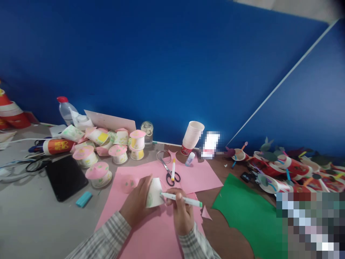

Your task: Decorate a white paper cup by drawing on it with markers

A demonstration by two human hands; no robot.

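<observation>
Inspection Note: Cup Marking Over Pink Paper

We find the bench (40, 226) carrying a large pink sheet (156, 241), which spreads beneath both forearms, with a green sheet (242, 212) to its right. We judge the pink sheet exposed: a slip of the pen off the cup could leave stray ink on it. At the back, a leaning stack of cups (193, 133) could topple if a forward reach knocked it. The scissors (167, 168) lie on the paper just ahead of the right hand (181, 210); a careless sweep could catch their handles.

We note the left hand (138, 201) curved around a white cup (155, 192) from its left, opened only to the cup's width. The cup stands wide end down, in front of the person and above the pink sheet; we cannot tell whether its rim rests on the paper. Green marks show low on its wall. Should the left hand loosen, we would expect the cup to turn and the line to stray; a palm brushing wet ink could smear it.

The right hand is closed in a writing grip on a green-ended marker (192, 202), its tip at the cup's right edge; firm contact is uncertain. A small pink offcut (206, 213) lies beyond, to the right.
</observation>
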